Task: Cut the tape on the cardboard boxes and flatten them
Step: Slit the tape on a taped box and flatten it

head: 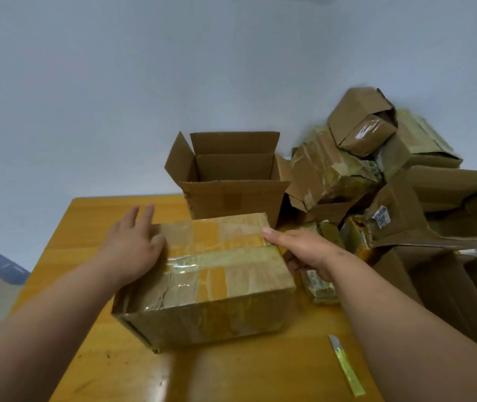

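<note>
Both hands on taped box [202, 274], mid-bench [92, 221].
L hand [133, 248] flat w/ fingers straight on box's left top edge; R hand [304, 250] grips its right side, thumb on top. Open box [228, 181] behind it, knife [344, 364] lying front-right of it, box pile [376, 175] to its right.

Both forearms bare, reaching forward from the bottom corners. Left hand [133, 245] lies palm-down, fingers straight and slightly spread, two fingertips pointing away past the far edge — thumb side tucked toward the middle. Left wrist roughly straight. Right hand [304, 250] sits opposite, thumb stretched forward and flat along the top — other fingers curl down and under out of sight, so the grip is only partly visible. Right wrist bends slightly inward. Hands well apart.
</note>
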A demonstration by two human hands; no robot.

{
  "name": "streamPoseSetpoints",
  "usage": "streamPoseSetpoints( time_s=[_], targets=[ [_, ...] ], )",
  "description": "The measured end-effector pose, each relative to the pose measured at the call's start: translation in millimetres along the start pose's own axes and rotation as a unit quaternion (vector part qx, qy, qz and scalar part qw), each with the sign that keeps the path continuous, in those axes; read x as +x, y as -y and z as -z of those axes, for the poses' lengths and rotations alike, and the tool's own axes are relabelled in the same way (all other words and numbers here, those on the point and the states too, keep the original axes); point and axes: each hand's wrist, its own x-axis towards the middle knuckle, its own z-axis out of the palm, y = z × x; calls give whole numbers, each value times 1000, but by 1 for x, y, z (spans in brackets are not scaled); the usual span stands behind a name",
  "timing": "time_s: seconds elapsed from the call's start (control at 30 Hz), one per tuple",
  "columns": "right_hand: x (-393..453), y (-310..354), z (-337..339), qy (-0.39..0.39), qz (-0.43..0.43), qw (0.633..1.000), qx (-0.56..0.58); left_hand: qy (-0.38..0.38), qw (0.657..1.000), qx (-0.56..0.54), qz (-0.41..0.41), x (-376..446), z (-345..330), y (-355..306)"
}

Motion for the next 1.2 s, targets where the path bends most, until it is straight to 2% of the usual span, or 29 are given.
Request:
streamPoseSetpoints(
  time_s=[0.1,0.17,0.23,0.33,0.4,0.47,0.57,0.67,0.97,1.1,1.2],
  targets=[
    [0,-20,5,36,-41,993,101,32,983,138,-114,-11,-21,-24],
    [0,-38,5,7,-70,985,155,24,976,167,-136,-19,-34,-38],
    [2,-60,2,-63,-109,990,71,-2,974,167,-151,-21,-37,-46],
    [-1,-100,-8,-101,-134,971,-170,-1,965,141,-220,-22,-35,-57],
    [-9,-124,-17,-127,-132,959,-218,7,956,144,-257,-26,-37,-69],
    [-16,-144,-25,-175,-128,952,-215,13,953,150,-261,-30,-42,-79],
    [-22,-163,-35,-196,-140,939,-246,10,956,149,-252,-34,-49,-84],
    [-26,-177,-41,-189,-170,926,-280,-2,954,156,-258,-35,-54,-86],
    [-35,-212,-53,-181,-228,911,-292,-2,946,166,-277,-35,-62,-89],
    [-31,-218,-59,-171,-214,912,-305,-3,948,169,-271,-36,-60,-90],
    [-27,-222,-59,-153,-191,926,-287,-1,950,164,-265,-37,-59,-91]
  ],
)
